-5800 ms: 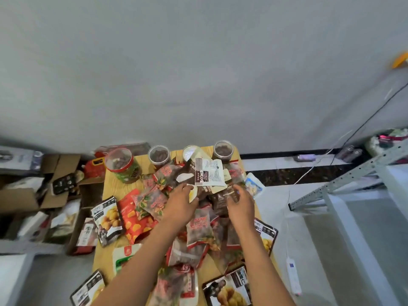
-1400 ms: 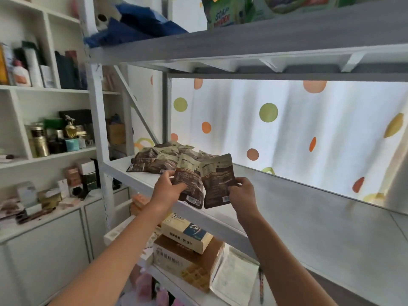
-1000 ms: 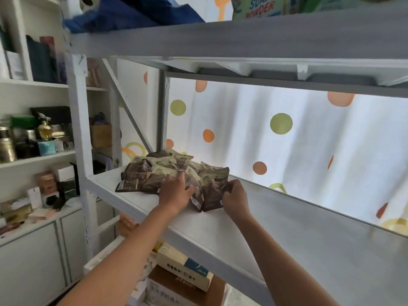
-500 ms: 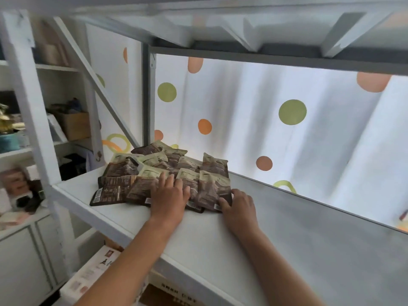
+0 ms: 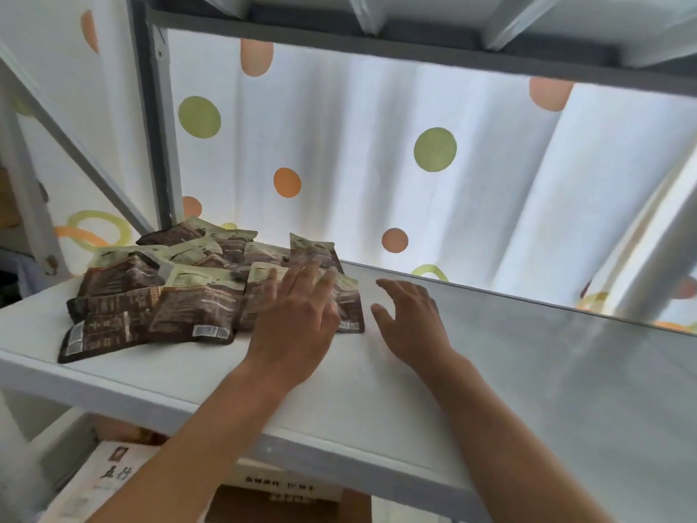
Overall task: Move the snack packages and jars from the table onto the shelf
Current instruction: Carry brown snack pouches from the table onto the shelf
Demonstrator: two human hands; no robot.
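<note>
Several brown and pale green snack packages [image 5: 181,296] lie flat in a loose pile on the left part of the white shelf [image 5: 377,390]. My left hand [image 5: 298,318] hovers with spread, straight fingers over the rightmost packages, holding nothing. My right hand [image 5: 411,318] is open just to the right of the pile, above the bare shelf board, apart from the packages. No jars and no table are in view.
A grey shelf board [image 5: 415,35] with metal braces runs overhead. A dotted white curtain [image 5: 433,152] hangs behind the shelf. A slanted grey brace [image 5: 75,156] and upright post [image 5: 158,118] stand at the left. Cardboard boxes [image 5: 109,481] sit on the level below.
Both hands have let go of the two packages, which now lie on the pile. The hands have lifted and opened; my right hand has drawn off to the right.
</note>
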